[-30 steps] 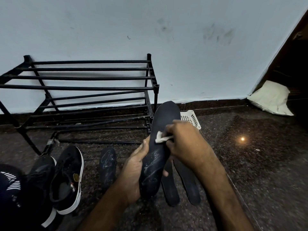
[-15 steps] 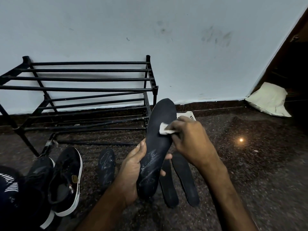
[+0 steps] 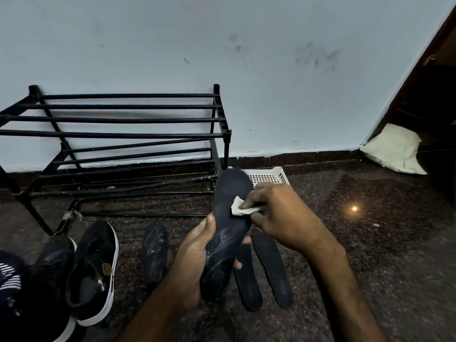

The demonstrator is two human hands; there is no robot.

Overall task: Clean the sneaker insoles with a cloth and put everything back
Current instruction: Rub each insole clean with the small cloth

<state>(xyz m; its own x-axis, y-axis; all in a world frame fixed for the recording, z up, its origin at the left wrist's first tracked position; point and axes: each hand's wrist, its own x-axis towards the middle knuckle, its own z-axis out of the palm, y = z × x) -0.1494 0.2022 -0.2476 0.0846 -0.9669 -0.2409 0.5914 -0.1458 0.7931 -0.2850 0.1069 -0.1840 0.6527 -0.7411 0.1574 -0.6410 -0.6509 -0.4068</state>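
Note:
My left hand [image 3: 195, 257] grips the lower half of a black insole [image 3: 228, 228], held upright with its toe end up and pale smears low on its face. Against its upper part my right hand [image 3: 278, 213] pinches a small white cloth [image 3: 240, 207]. Two more black insoles [image 3: 270, 265] lie side by side on the floor under my right wrist. Another insole [image 3: 154, 250], marked with pale scuffs, lies to the left. A pair of black sneakers with white soles [image 3: 95, 272] stands at the lower left.
A black metal shoe rack [image 3: 118, 134] stands against the white wall at left. A white perforated plastic basket [image 3: 269, 176] sits behind the held insole. A pale pillow [image 3: 392, 149] lies in the right corner by a dark doorway. The floor is dark speckled stone.
My right hand has slid the cloth up the insole toward its toe end, then slightly back down. The left hand keeps its hold on the insole.

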